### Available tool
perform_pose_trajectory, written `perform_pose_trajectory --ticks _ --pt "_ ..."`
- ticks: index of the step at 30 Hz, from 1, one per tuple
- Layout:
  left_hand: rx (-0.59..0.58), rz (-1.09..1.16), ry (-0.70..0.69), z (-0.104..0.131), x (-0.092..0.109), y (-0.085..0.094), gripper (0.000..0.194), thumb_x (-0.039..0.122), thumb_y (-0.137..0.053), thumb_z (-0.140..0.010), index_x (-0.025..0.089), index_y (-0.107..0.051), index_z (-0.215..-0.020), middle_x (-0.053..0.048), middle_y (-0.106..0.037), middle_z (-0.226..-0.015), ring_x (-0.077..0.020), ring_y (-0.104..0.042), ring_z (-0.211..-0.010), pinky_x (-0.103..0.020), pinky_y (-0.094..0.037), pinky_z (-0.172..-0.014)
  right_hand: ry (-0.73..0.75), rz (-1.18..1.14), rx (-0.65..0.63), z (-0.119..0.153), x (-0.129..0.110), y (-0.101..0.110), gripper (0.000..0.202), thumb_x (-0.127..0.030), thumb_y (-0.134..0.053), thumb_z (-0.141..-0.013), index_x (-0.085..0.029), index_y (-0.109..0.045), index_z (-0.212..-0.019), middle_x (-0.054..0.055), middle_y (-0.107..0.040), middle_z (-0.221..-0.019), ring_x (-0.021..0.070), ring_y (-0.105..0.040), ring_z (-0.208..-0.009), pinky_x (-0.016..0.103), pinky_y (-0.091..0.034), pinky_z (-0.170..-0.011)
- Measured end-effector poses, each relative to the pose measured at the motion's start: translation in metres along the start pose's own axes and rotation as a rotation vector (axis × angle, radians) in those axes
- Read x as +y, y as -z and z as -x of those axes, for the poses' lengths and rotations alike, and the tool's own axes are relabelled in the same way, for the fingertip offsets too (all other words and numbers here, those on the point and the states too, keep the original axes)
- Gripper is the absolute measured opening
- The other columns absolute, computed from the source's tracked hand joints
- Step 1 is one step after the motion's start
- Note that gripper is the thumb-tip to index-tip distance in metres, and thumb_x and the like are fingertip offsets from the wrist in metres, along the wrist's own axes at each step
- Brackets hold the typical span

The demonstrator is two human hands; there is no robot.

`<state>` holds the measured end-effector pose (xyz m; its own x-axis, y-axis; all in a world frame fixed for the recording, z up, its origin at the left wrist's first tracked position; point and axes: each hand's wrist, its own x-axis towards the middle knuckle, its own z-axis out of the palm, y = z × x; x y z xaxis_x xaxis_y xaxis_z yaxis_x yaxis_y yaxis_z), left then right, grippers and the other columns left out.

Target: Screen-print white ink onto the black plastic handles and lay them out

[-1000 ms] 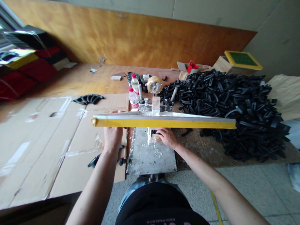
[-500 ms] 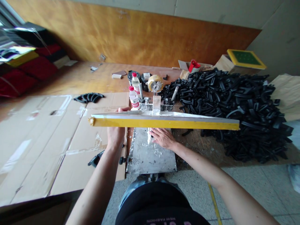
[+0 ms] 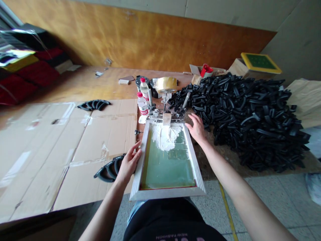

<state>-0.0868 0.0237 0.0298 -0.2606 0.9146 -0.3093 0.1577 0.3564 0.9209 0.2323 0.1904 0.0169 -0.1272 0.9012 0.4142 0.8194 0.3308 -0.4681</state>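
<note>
A screen-printing frame [image 3: 168, 193] lies lowered in front of me, its metal border around a green mesh [image 3: 165, 170]. Thick white paste [image 3: 165, 139] is smeared over the mesh's far part. Beside the frame's left edge is my left hand [image 3: 130, 160], fingertips at the border and fingers apart; whether it presses on the metal I cannot tell. My right hand [image 3: 197, 129] is at the far right corner of the frame, fingers spread and nothing in them. A clamp [image 3: 167, 115] joins the frame's far end, with a roll of yellowish tape [image 3: 166, 85] above it.
A large heap of black curved plastic parts [image 3: 240, 117] covers the right side. Cardboard [image 3: 82, 167] on the left bears rows of similar black parts [image 3: 94, 104], [image 3: 109, 170]. Two red-capped bottles [image 3: 142, 104] stand behind the clamp. A yellow-framed green screen [image 3: 261, 62] rests at the back right.
The screen frame has swung down from its raised, edge-on position to lie flat. My left hand has come down with it. My right hand has moved from the plate below to the frame's far right.
</note>
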Motion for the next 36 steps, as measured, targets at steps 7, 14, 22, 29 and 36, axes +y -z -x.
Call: perform_pose_trajectory --ticks 7,14,22,29,36 --pt "-0.023 -0.086 0.075 -0.021 -0.056 -0.012 0.079 0.061 -0.061 -0.076 0.023 -0.046 -0.144 -0.003 -0.070 -0.082 -0.0192 -0.064 -0.069 -0.027 -0.047 -0.059 0.295 0.158 -0.343 -0.022 -0.078 -0.052 0.021 -0.019 -0.067 -0.083 -0.016 -0.061 -0.103 0.011 -0.064 -0.103 0.0271 -0.056 -0.101 0.039 -0.047 -0.089" --pt "-0.044 -0.097 0.074 -0.022 -0.060 -0.011 0.073 0.060 -0.058 -0.079 0.022 -0.050 -0.140 -0.006 -0.072 -0.091 -0.0214 -0.067 -0.079 -0.029 -0.050 -0.067 0.699 0.079 -0.619 0.022 -0.070 -0.015 0.013 -0.006 -0.058 -0.079 -0.018 -0.061 -0.083 0.007 -0.065 -0.088 0.0216 -0.057 -0.088 0.031 -0.043 -0.078" --pt "-0.035 -0.056 0.078 -0.017 -0.050 -0.011 0.073 0.061 -0.060 -0.078 0.022 -0.051 -0.139 -0.005 -0.073 -0.088 -0.0214 -0.067 -0.077 -0.028 -0.050 -0.064 0.645 0.102 -0.463 0.030 -0.073 -0.023 0.015 -0.007 -0.054 -0.082 -0.017 -0.063 -0.086 0.009 -0.065 -0.092 0.0230 -0.056 -0.091 0.032 -0.043 -0.079" --pt "-0.035 0.011 0.090 -0.013 -0.039 -0.008 0.080 0.063 -0.064 -0.075 0.021 -0.049 -0.141 -0.004 -0.071 -0.081 -0.0197 -0.064 -0.068 -0.027 -0.047 -0.057 0.563 -0.009 -0.465 0.018 -0.076 -0.019 0.014 -0.024 -0.064 -0.087 -0.020 -0.066 -0.101 0.006 -0.068 -0.094 0.0214 -0.060 -0.089 0.032 -0.046 -0.081" --pt "-0.017 0.084 -0.007 -0.003 0.035 0.007 0.071 0.071 -0.059 -0.074 0.018 -0.066 -0.120 -0.005 -0.071 -0.093 -0.0190 -0.063 -0.076 -0.025 -0.048 -0.060 0.137 -0.002 -0.204 -0.061 -0.046 -0.007 0.050 -0.027 -0.062 -0.089 -0.028 -0.051 -0.138 0.004 -0.071 -0.102 0.0212 -0.065 -0.087 0.032 -0.048 -0.081"
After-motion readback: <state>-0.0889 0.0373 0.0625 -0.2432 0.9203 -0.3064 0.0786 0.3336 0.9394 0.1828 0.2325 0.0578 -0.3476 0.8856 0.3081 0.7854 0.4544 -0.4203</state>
